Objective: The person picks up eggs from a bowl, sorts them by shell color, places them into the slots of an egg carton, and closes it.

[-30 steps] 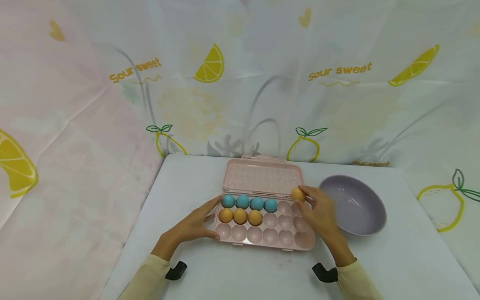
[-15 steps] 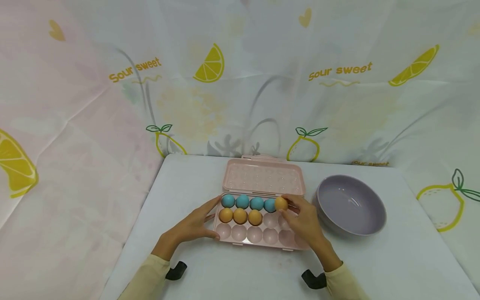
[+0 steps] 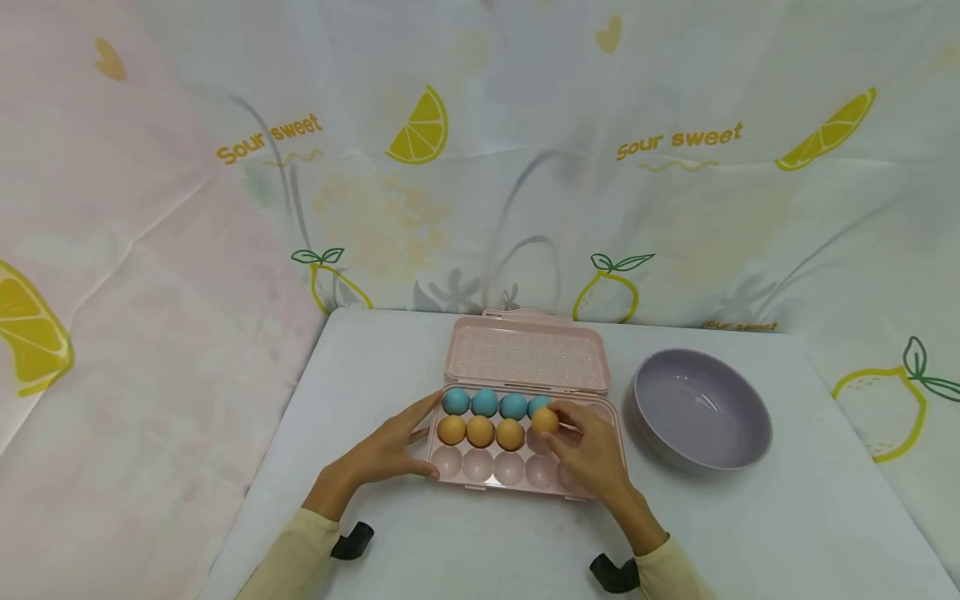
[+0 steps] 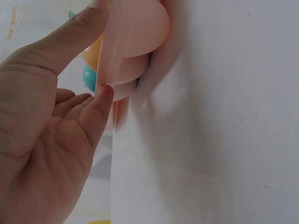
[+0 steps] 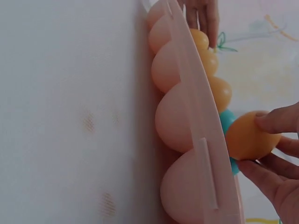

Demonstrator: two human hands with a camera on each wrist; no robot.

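Observation:
A pink egg carton (image 3: 528, 473) lies open on the table. Blue eggs (image 3: 484, 403) sit in part of its back row, and orange eggs (image 3: 480, 432) fill left cups of the middle row. At the carton's left end, my left hand (image 3: 386, 450) holds the rim between spread thumb and fingers; the left wrist view has thumb and little finger touching that rim (image 4: 108, 60). My right hand (image 3: 596, 450) pinches another orange egg (image 3: 545, 421) by its fingertips, just over a middle-row cup. In the right wrist view this egg (image 5: 252, 135) is above the rim; its underside is hidden.
A purple bowl (image 3: 702, 410) stands right of the carton. The carton's lid (image 3: 528, 354) is folded back flat behind the cups. A lemon-printed cloth (image 3: 480, 208) hangs behind the white table (image 3: 465, 550).
My right hand has carried the orange egg leftward from the carton's back right corner, then toward me to the middle row. My left hand stays at the left end.

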